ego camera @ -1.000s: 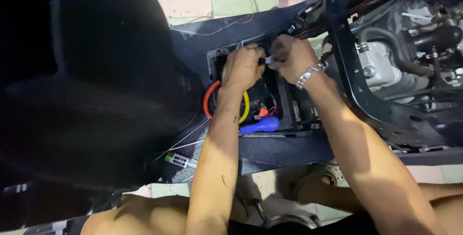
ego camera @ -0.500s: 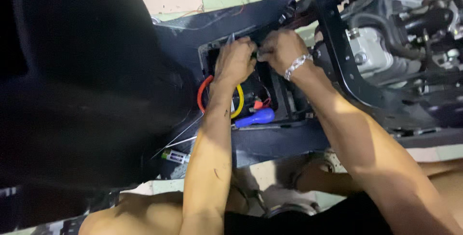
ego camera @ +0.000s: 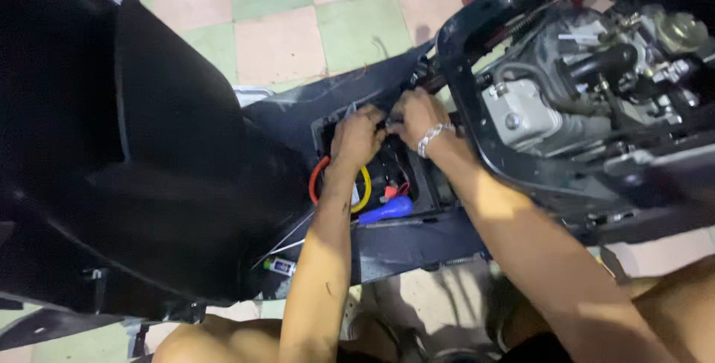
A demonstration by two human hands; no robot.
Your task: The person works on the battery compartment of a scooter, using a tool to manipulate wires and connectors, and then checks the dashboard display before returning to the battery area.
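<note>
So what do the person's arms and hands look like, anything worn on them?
Both forearms are bare, with no sleeves and no gloves. The right hand has a silver chain-link bracelet around its wrist. The left hand and its wrist show nothing worn.

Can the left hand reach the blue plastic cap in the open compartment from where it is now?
Probably yes. The blue plastic cap lies uncovered in the black open compartment, just below the left hand; only the orange cable and yellow cable run beside it.

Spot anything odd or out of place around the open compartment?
Yes: red and yellow cables spill loosely from the open compartment beside a blue cap, and the engine sits exposed. Both hands, left hand and right hand, work inside.
</note>
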